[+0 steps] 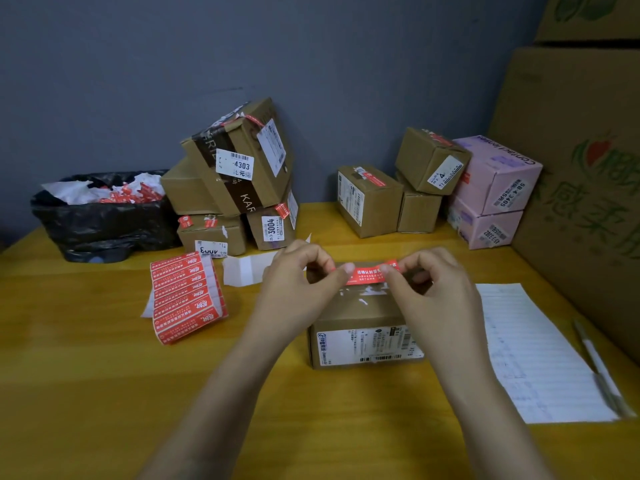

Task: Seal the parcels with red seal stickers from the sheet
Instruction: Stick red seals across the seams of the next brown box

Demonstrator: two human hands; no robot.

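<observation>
Left hand (298, 271) and right hand (433, 275) each pinch an end of the red sticker (372, 273) above the parcel (363, 317) — risk: slack strip folds, sticks crooked.

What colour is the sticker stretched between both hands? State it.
Red with white print; the sticker shows best in the head view.

One wide-angle camera, worn on the person's head at the near edge of the wooden table (86, 375), looks forward and down across it to the grey wall (311, 46) behind the far edge. It sits close: both forearms rise from the bottom of the frame, the left hand (298, 285) and right hand (440, 292) meet mid-frame on a red seal sticker (369, 274), and large cartons (571, 202) along the right edge close that side.
</observation>
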